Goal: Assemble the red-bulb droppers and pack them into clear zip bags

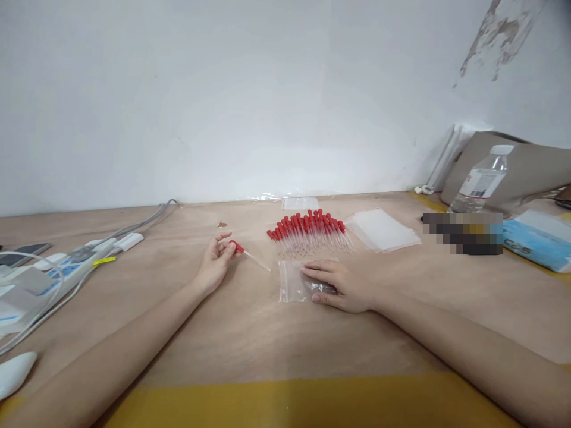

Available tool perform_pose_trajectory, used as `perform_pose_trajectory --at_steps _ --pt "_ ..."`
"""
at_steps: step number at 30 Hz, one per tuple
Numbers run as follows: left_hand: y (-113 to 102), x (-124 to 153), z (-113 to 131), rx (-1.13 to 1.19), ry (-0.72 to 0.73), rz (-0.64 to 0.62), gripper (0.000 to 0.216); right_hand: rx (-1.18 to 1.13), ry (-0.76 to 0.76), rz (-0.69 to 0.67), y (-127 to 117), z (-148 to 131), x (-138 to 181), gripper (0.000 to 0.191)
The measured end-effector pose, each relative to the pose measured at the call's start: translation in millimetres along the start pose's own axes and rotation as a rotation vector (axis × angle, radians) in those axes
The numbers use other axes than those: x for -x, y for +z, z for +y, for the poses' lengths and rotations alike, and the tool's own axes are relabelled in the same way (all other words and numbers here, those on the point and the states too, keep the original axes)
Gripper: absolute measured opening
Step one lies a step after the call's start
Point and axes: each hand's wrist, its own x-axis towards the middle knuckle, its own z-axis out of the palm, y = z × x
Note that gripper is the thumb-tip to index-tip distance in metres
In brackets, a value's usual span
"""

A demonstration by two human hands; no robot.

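Note:
Between its thumb and fingers, my left hand (216, 261) pinches a dropper (244, 251) by its red bulb. The clear tip slants down to the right, toward the small plastic bag. My right hand (341, 285) lies flat with fingers stretched over that clear zip bag (292, 282), covering its right part. Just beyond the bag lies a fanned heap of droppers (307, 229), red bulbs away from me and clear tips toward me. Right of the heap sits a stack of flat translucent bags (381, 229).
At the left are a power strip (57, 273) with cables, a phone (29, 254) and a white mouse (16, 374). A water bottle (484, 178), a grey bag (530, 172) and a blue packet (537, 241) stand at the right. A wall (223, 101) rises behind.

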Motion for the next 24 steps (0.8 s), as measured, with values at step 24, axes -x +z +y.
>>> perform_pose_trajectory --at_steps 24 --pt "38.9 45.0 25.8 0.046 -0.151 -0.263 0.031 -0.033 -0.027 0.055 4.0 4.2 -0.3 0.060"
